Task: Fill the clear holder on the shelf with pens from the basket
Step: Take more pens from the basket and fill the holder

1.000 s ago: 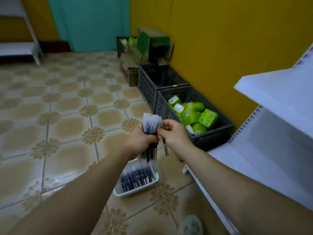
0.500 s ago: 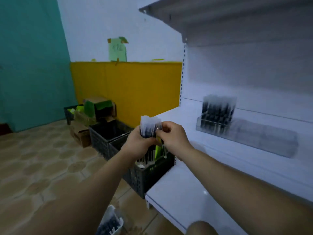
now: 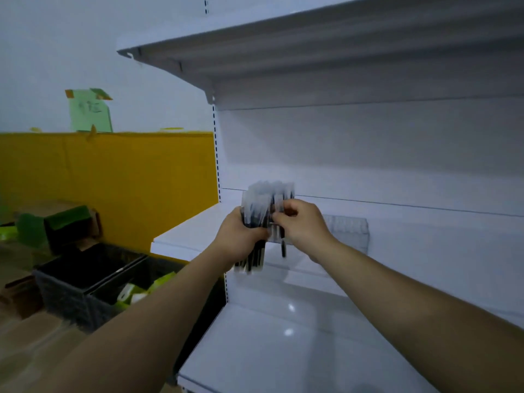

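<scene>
Left hand (image 3: 241,236) first: I am gripping a bundle of pens (image 3: 256,202) in it, fingers wrapped round the middle. The pale clear caps are pointing up and the dark barrels are sticking out below my palm. I am holding the bundle upright, above the front edge of the middle shelf (image 3: 192,231).

My right hand (image 3: 303,222) is touching the bundle's right side. Its fingers are curled, and thumb and fingertips are pinching a single pen (image 3: 283,248), whose dark barrel is hanging down just beside the bundle. Motion blur is smearing both.

The clear holder (image 3: 348,228) is standing on the same shelf against the white back panel, directly behind my right hand. Only its right part is showing past my wrist, and my hands are hiding the left end. More blurred caps are rising behind my knuckles; I cannot tell whether they belong to the bundle or are standing in the holder.

An upper shelf (image 3: 283,46) is jutting out overhead, and a lower shelf (image 3: 269,350) is catching two glints of light beneath my forearms. To the left, dark plastic crates (image 3: 79,290) are sitting on the floor against the yellow wall (image 3: 113,180), the nearer one holding green packs (image 3: 158,282). A green paper note (image 3: 89,114) is hanging above the yellow band.
</scene>
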### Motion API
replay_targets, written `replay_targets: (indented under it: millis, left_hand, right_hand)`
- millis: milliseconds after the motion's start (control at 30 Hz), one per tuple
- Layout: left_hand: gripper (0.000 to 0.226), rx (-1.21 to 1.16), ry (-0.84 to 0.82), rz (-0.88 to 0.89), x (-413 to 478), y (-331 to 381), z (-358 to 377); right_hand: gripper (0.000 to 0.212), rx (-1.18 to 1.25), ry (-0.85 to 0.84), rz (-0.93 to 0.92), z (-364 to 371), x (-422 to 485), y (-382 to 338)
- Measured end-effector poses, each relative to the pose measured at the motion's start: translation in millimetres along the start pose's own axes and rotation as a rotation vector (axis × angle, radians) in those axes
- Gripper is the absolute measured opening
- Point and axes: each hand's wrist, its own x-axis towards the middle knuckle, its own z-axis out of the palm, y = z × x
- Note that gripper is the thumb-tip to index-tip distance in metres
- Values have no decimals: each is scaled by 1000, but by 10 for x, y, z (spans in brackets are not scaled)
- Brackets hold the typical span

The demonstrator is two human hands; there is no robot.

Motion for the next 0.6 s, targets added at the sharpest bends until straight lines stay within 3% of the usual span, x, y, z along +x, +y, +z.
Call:
replay_targets:
  millis: [67, 167, 267, 600]
  left_hand:
    - [32, 13, -19, 9, 116, 18, 101]
    - [33, 11, -64, 23, 304, 6, 223]
    - [30, 7, -92, 6, 500, -84, 298]
    - [32, 9, -118, -16, 899, -363, 342]
  right_hand:
    - [15, -33, 50, -1, -142, 123, 60]
    - [5, -31, 114, 1, -343, 313, 131]
    - [15, 8, 187, 15, -471, 527, 225]
    - [13, 57, 305, -6, -427, 1106, 533]
